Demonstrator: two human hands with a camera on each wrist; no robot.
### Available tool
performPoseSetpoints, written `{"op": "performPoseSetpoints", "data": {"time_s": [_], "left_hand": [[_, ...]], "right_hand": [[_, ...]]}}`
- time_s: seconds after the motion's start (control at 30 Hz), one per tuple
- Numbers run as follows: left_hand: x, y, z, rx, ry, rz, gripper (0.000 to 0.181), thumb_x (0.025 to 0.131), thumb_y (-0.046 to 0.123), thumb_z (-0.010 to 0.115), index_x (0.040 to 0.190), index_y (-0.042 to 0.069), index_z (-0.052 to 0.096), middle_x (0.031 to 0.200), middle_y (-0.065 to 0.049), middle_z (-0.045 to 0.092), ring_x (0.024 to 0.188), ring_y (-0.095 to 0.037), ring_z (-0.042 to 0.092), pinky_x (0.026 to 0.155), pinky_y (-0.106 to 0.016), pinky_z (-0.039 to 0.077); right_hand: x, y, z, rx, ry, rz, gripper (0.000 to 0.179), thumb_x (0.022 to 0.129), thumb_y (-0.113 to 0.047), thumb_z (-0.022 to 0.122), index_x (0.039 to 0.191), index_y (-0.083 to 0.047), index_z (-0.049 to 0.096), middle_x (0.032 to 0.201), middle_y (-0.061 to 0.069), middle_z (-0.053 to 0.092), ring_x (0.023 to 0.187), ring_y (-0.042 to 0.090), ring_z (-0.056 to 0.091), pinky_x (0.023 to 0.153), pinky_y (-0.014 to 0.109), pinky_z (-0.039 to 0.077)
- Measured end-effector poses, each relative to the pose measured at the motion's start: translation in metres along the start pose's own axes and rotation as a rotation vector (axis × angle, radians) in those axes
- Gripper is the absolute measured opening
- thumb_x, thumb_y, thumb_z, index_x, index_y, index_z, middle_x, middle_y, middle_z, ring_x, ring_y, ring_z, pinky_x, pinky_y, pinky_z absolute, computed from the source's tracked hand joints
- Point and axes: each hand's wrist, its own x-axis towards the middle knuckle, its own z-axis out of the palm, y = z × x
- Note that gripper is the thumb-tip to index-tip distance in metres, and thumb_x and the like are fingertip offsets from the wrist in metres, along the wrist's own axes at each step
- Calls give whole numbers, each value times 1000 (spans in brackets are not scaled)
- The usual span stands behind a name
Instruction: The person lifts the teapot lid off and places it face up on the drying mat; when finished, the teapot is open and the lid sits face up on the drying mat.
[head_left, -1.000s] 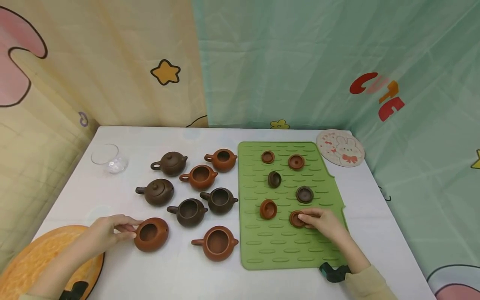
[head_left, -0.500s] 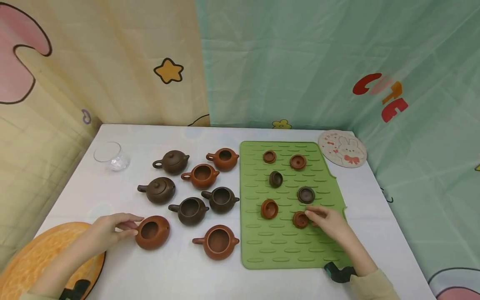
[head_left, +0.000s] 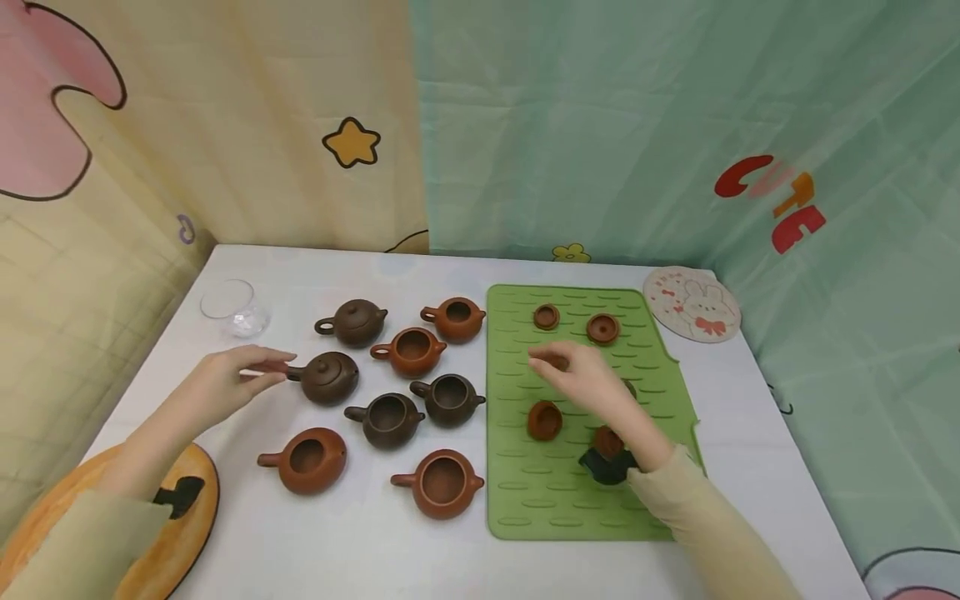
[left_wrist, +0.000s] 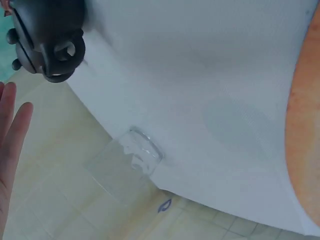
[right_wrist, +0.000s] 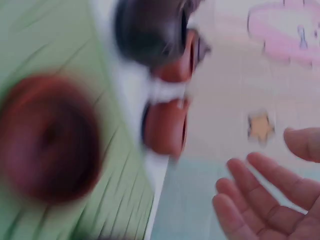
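My left hand (head_left: 219, 385) reaches to a dark brown lidded teapot (head_left: 330, 382), fingertips right at its handle in the head view. In the left wrist view the straight fingers (left_wrist: 12, 130) show apart from the looped handle (left_wrist: 62, 62). My right hand (head_left: 588, 379) hovers over the green mat (head_left: 532, 500), fingers loosely bent and holding nothing. Beneath that arm, a dark lid (head_left: 630, 386) and a reddish lid (head_left: 608, 443) are partly covered. Another reddish lid (head_left: 544, 420) lies left of the wrist. An uncovered red-brown teapot (head_left: 324, 473) stands nearer the front.
Several uncovered teapots, such as a reddish one (head_left: 442, 502), stand between the hands. Behind them is a second lidded dark teapot (head_left: 358, 325). A clear glass (head_left: 246, 320) stands at back left, a round bunny coaster (head_left: 693, 304) at back right. An orange round mat (head_left: 198, 500) lies front left.
The left hand has left the red-brown teapot's handle and moved back to the dark lidded teapot. The right hand has released the reddish lid and moved back and left over the mat.
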Motion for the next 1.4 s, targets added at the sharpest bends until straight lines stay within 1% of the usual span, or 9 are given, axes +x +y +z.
{"op": "performPoseSetpoints", "data": {"time_s": [0.13, 0.27, 0.43, 0.57, 0.73, 0.93, 1.17, 1.3, 1.4], "left_hand": [[26, -8, 2, 19, -34, 17, 30, 84, -1, 73, 114, 1, 71, 103, -18, 73, 95, -37, 69, 80, -46, 57], [42, -14, 5, 17, -113, -7, 30, 85, 4, 74, 115, 0, 70, 108, -20, 71, 103, -40, 65, 86, -52, 55], [49, -17, 11, 4, -230, -39, 31, 86, 11, 74, 114, -2, 69, 108, -23, 70, 101, -41, 66, 86, -54, 53], [50, -20, 17, -26, -273, -54, 31, 85, 8, 74, 114, -3, 69, 104, -21, 72, 96, -39, 69, 81, -50, 54], [47, -23, 24, -37, -254, -29, 28, 83, 2, 73, 111, -3, 71, 96, -15, 75, 91, -33, 71, 77, -40, 55], [44, -26, 25, -12, -224, -42, 25, 82, 1, 74, 107, -4, 72, 91, -13, 76, 91, -35, 71, 79, -43, 56], [42, -26, 23, -14, -223, -62, 24, 81, 1, 76, 104, -5, 73, 92, -17, 75, 90, -36, 70, 78, -48, 55], [42, -26, 22, -16, -230, -67, 23, 81, 0, 75, 104, -6, 72, 89, -16, 75, 87, -34, 71, 75, -44, 56], [43, -26, 21, -13, -231, -66, 23, 81, 0, 75, 103, -5, 72, 89, -15, 75, 86, -33, 71, 73, -39, 56]], "right_hand": [[45, -41, 27, 47, -96, -153, 33, 100, -28, 57, 126, -10, 67, 125, 8, 67, 113, 25, 64, 94, 38, 53], [84, -77, 59, 46, -169, -251, 30, 99, -27, 59, 123, -12, 69, 124, 4, 68, 113, 20, 64, 94, 33, 52], [121, -114, 96, 13, -246, -277, 28, 98, -29, 62, 121, -18, 70, 123, -2, 69, 114, 14, 62, 94, 25, 48], [139, -136, 118, 2, -290, -270, 27, 97, -27, 63, 121, -17, 70, 121, -2, 69, 111, 12, 62, 90, 21, 48], [148, -153, 140, -91, -317, -312, 25, 96, -25, 65, 118, -17, 72, 115, -4, 72, 105, 8, 64, 83, 15, 46], [147, -162, 160, -233, -345, -314, 25, 95, -24, 67, 118, -18, 72, 114, -6, 73, 103, 5, 64, 82, 12, 46], [144, -170, 172, -361, -289, -306, 22, 92, -25, 71, 113, -20, 73, 111, -8, 71, 99, 3, 63, 80, 12, 46], [143, -174, 176, -417, -250, -323, 20, 89, -29, 74, 107, -19, 72, 104, -8, 70, 91, 3, 62, 76, 13, 47], [142, -175, 177, -416, -220, -330, 16, 89, -28, 74, 101, -18, 71, 100, -8, 70, 86, 3, 61, 72, 13, 46]]}}
